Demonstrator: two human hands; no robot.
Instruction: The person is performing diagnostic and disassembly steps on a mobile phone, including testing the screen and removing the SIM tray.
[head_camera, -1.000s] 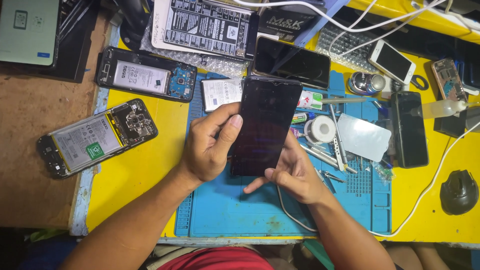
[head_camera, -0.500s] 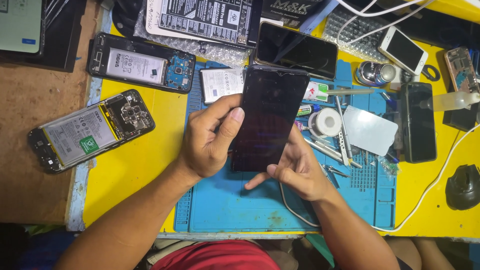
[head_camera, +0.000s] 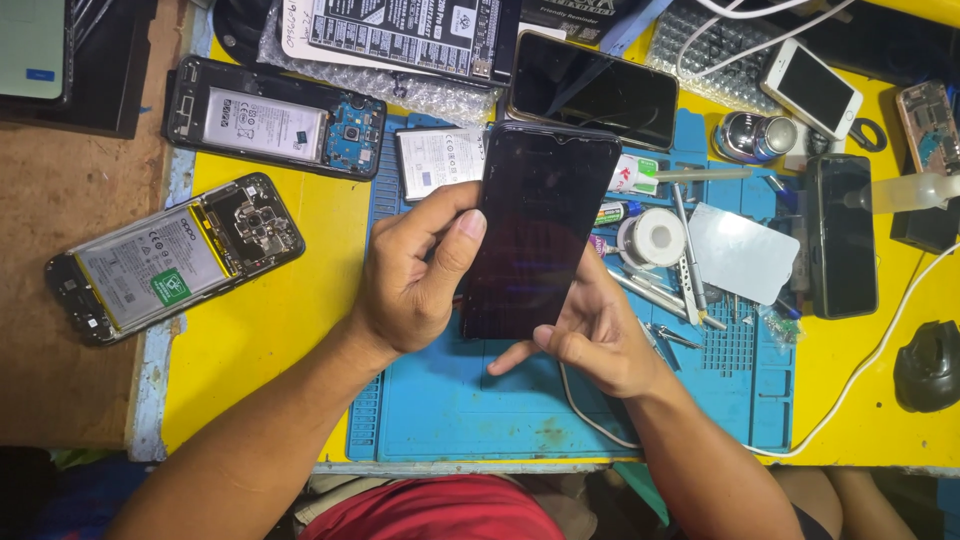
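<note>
A black phone (head_camera: 540, 225) with a dark screen is held tilted above a blue repair mat (head_camera: 470, 410). My left hand (head_camera: 415, 275) grips its left edge, thumb resting on the glass. My right hand (head_camera: 590, 335) supports the phone's lower right corner from beneath, fingers curled under it. The lower edge of the phone is partly hidden by my fingers.
Two opened phones (head_camera: 175, 255) (head_camera: 275, 115) with bare batteries lie on the yellow table at the left. A loose battery (head_camera: 435, 160), a tape roll (head_camera: 652, 238), tweezers (head_camera: 690, 255), a grey plastic card (head_camera: 735, 252) and more phones (head_camera: 840, 235) (head_camera: 595, 88) crowd the mat's top and right. A white cable (head_camera: 850, 390) runs along the right.
The phone and both hands keep almost the same grip and place over the mat; the whole view has shifted slightly downward as the camera moved.
</note>
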